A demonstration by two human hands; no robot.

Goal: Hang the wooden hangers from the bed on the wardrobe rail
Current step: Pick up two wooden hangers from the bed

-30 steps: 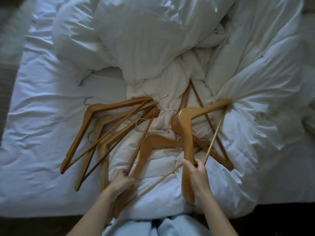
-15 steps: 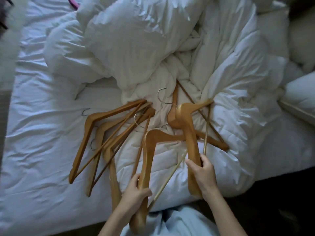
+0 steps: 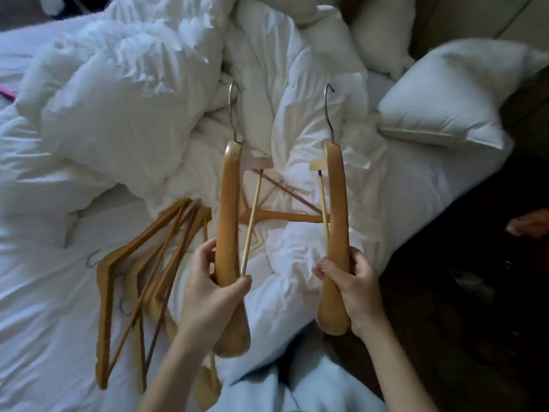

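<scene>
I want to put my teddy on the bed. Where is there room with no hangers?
The flat sheet left of the hanger pile is bare, out to the bed's edge. The middle is crowded: the pile, one hanger on the duvet, the puffed duvet behind. The pillow fills the right.

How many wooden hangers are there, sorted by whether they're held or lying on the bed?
Held: 2, the left hanger in the left hand and the right hanger in the right hand
Lying alone: 1, the single hanger on the duvet
Overlapping pile at the left: 3, as far as I can tell
Total: 6
</scene>
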